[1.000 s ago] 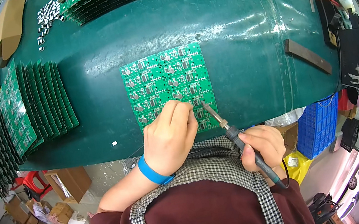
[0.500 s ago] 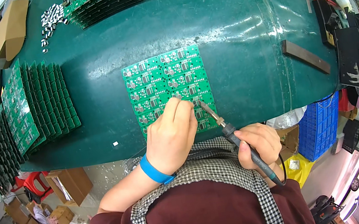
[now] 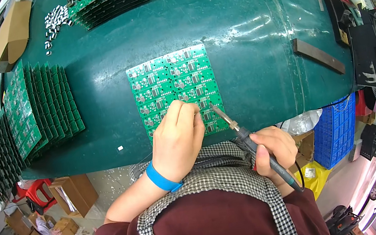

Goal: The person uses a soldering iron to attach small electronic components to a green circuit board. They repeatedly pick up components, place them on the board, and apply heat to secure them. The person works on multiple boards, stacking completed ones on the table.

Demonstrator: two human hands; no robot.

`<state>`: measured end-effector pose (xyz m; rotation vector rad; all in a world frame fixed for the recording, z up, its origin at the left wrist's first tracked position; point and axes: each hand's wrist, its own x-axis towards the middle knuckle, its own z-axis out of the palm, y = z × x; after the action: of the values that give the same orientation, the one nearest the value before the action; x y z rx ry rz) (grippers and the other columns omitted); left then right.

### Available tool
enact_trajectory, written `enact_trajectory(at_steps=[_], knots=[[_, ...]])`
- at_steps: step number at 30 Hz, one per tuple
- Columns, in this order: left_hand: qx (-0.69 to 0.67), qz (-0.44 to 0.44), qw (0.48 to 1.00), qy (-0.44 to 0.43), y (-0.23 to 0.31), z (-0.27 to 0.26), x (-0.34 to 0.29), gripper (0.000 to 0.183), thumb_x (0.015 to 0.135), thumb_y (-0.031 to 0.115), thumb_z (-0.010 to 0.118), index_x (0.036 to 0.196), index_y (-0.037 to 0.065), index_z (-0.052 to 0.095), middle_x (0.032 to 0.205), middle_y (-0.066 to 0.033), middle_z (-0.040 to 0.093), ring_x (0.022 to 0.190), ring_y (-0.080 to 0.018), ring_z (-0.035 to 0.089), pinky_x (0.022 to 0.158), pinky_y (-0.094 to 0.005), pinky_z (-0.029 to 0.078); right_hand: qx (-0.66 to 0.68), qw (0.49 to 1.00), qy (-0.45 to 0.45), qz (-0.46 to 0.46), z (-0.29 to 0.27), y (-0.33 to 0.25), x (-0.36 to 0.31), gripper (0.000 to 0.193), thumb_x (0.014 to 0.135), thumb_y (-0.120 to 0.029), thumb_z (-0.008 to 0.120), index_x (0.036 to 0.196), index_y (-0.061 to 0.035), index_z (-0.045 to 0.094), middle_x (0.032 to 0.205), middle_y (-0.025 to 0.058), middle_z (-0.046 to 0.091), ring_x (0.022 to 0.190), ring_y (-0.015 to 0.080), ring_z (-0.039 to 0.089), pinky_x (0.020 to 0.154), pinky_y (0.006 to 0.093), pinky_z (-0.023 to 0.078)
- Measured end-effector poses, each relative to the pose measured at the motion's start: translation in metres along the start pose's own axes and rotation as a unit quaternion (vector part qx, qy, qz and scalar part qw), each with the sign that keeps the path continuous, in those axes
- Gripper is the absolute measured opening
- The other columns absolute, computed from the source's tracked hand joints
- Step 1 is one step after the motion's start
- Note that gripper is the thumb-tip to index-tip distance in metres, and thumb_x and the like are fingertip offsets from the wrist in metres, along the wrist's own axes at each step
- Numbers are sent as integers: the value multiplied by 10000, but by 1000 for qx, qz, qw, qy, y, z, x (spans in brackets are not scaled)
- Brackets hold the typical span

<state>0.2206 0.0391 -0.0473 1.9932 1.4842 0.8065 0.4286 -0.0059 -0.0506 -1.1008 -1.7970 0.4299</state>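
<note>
A green circuit board panel, divided into two columns of small boards, lies flat near the table's front edge. My right hand grips a soldering iron by its dark handle. The iron's metal tip points up and left to the panel's right column; whether it touches is too fine to tell. Over the lower middle of the panel, my left hand, with a blue wristband, is closed in a pinch. Its fingertips hide whatever they hold, along with part of the boards below.
Upright rows of circuit boards stand at the left. Another board stack and loose small black-and-white parts sit at the back. A dark bar lies right, near a black box-shaped device. A cardboard box is far left.
The soldering iron and my right hand have shifted slightly right. My left hand stays pinched over the panel, almost in the same place.
</note>
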Motion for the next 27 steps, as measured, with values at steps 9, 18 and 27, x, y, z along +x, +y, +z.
enact_trajectory(at_steps=[9,18,27], knots=[[39,23,999,1,-2,3,1,160,790,-52,658,909,20,581,835,-115,578,698,-292,614,592,-360,496,-4,1000,-5,4,3,-1,3,134,756,-47,642,866,27,668,691,120,651,543,234,636,491,311,518],[-1,14,1000,-21,2,0,-10,173,772,-59,662,895,17,567,868,-118,606,730,-282,640,610,-352,518,-12,1000,7,0,-4,-4,-10,132,762,-83,625,839,10,678,666,104,643,539,225,632,500,312,514],[5,20,999,-26,3,2,-12,175,779,-64,652,899,17,554,867,-122,578,717,-301,622,594,-371,503,-6,1000,6,-7,0,-3,-11,121,759,-72,631,825,15,682,660,96,639,536,217,628,488,302,506]])
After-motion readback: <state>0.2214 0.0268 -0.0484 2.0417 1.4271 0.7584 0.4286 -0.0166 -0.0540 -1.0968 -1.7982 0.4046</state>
